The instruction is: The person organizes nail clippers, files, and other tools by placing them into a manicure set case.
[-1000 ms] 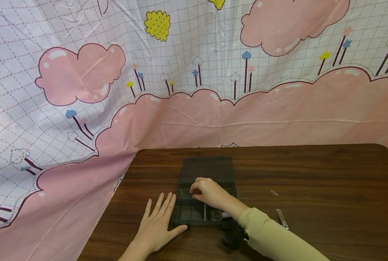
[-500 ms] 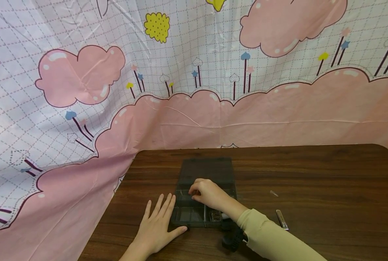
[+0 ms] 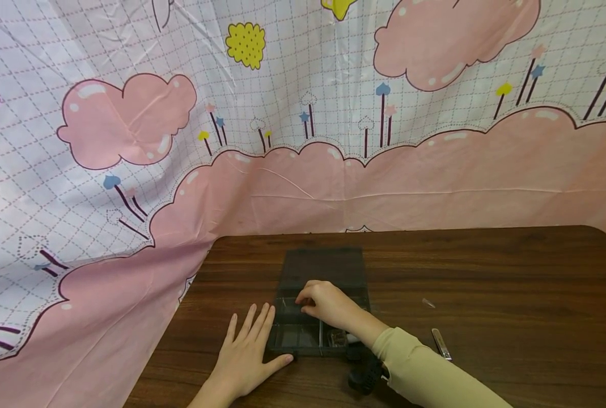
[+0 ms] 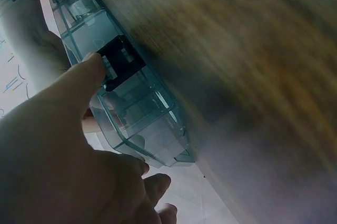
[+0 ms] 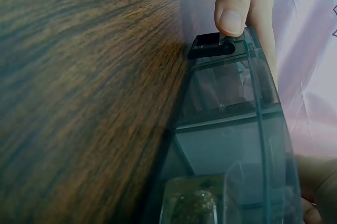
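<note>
Smoky, see-through plastic is forming the compartment box (image 3: 299,338), which is sitting on the wooden table (image 3: 517,283) before the person, its lid (image 3: 323,267) lying folded back away from them. The left hand (image 3: 249,351) is lying flat with fingers spread and straight, fingertips meeting the box's left side and the thumb reaching along the front to a black latch (image 4: 121,62); it is gripping nothing and is probably steadying the light box. The right hand (image 3: 328,303) is hovering over the rear compartments, fingers bent toward the thumb, presumably so the tips are facing down into them; whether they are pinching anything small cannot be told. A small clear case (image 3: 337,338) is occupying a front compartment, something white showing just beside it. To the right, a nail clipper (image 3: 441,344) and a clear sliver (image 3: 428,302) are lying on the table, well apart from the fingers and blocking nothing. The right forearm, in a pale green sleeve (image 3: 435,374), and a black device (image 3: 364,378) beneath are covering the box's right front corner, and a printed curtain (image 3: 303,195) is hanging behind the table.
</note>
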### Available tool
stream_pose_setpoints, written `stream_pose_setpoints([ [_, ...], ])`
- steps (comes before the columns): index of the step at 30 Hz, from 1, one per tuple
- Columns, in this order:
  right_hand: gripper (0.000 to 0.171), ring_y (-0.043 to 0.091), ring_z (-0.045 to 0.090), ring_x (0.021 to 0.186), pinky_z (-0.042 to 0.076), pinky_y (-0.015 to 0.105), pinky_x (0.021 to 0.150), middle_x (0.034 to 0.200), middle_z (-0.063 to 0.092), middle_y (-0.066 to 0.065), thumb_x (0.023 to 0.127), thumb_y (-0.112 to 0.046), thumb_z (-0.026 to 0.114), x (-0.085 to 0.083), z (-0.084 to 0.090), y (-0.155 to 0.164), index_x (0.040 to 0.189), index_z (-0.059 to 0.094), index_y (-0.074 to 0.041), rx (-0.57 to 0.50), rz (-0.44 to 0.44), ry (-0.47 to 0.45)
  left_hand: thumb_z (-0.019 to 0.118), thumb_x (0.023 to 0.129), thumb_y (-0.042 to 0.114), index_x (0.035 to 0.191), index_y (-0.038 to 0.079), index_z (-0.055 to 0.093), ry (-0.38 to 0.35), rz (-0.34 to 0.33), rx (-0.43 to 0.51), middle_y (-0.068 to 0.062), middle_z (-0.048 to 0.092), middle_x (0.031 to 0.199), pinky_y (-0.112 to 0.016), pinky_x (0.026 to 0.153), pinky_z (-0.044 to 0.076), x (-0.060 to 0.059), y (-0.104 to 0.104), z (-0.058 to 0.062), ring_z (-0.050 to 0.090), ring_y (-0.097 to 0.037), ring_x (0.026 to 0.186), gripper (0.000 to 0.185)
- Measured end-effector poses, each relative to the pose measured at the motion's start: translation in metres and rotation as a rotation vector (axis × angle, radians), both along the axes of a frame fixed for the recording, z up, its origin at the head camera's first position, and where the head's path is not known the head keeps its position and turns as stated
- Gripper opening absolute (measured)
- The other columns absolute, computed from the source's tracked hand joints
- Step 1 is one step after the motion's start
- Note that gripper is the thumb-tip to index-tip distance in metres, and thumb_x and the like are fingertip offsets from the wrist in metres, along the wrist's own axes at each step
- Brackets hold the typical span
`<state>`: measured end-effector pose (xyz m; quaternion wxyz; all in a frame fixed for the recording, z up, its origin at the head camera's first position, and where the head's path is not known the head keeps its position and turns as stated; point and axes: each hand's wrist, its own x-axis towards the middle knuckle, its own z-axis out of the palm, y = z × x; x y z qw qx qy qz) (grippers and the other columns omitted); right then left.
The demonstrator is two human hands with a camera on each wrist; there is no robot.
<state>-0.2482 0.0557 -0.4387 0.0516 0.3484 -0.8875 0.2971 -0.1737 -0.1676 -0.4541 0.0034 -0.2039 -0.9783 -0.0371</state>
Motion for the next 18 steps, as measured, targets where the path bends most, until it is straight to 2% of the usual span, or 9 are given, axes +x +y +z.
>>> stream_pose_setpoints([
  [7,0.016,0.011,0.063,0.083,0.052,0.018,0.069,0.097,0.065,0.002,0.087,-0.01,0.071,0.003,0.002,0.002,0.102,0.072,-0.004,-0.03,-0.008,0.005,0.033,0.084,0.079,0.155,0.014,0.013,-0.009,0.003,0.002,-0.005,0.012,0.159,-0.056,0.112,-0.006,0.0,-0.001,-0.001,0.004,-0.027,0.145,0.098],
  [18,0.012,0.01,0.062,0.08,0.053,0.02,0.069,0.094,0.064,0.001,0.086,-0.009,0.072,0.009,0.016,0.024,0.098,0.072,-0.005,-0.132,-0.009,0.104,0.033,0.085,0.078,0.155,0.014,0.012,-0.003,0.002,0.003,-0.006,0.012,0.159,-0.056,0.112,-0.007,0.0,-0.001,-0.001,0.004,-0.028,0.145,0.098],
])
